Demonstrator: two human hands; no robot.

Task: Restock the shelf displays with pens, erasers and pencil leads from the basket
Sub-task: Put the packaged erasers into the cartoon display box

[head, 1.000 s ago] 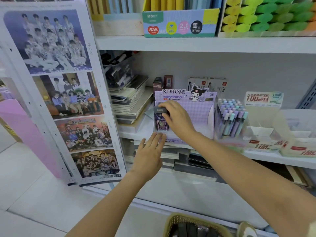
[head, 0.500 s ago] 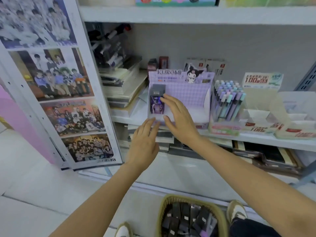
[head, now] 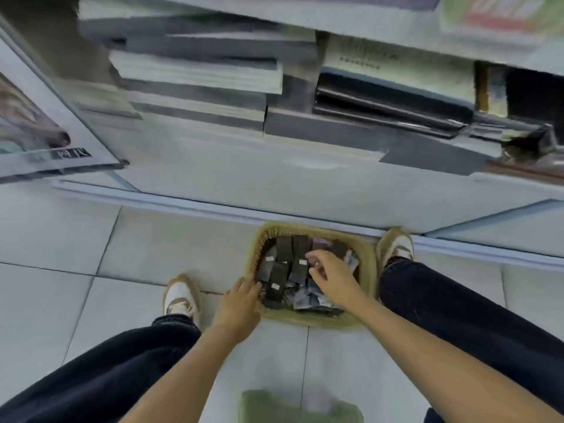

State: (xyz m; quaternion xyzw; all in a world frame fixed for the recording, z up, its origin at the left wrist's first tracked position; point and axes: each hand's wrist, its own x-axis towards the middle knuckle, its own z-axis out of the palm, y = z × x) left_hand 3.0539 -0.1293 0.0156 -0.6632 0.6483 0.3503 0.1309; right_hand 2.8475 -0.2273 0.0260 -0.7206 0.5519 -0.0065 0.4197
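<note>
A woven straw basket [head: 368,270] stands on the tiled floor between my feet, right against the shelf base. It holds several dark flat packets [head: 281,271] and a few shiny wrapped ones [head: 308,297]. My right hand [head: 334,277] reaches into the basket from the right, fingers loosely bent over the packets, with nothing plainly held. My left hand [head: 241,302] rests at the basket's left rim, fingertips touching the rim beside the packets. The shelf displays are out of view above.
Stacked notebooks [head: 198,74] fill the lowest shelf, above the white shelf base [head: 274,181]. A poster panel [head: 33,135] leans at the left. My shoes [head: 181,296] [head: 395,247] flank the basket. A green object [head: 299,406] lies at the bottom edge.
The view has swung down from the Kuromi display to the floor. Both hands left the display and dropped to the basket; the packet stayed in the display.
</note>
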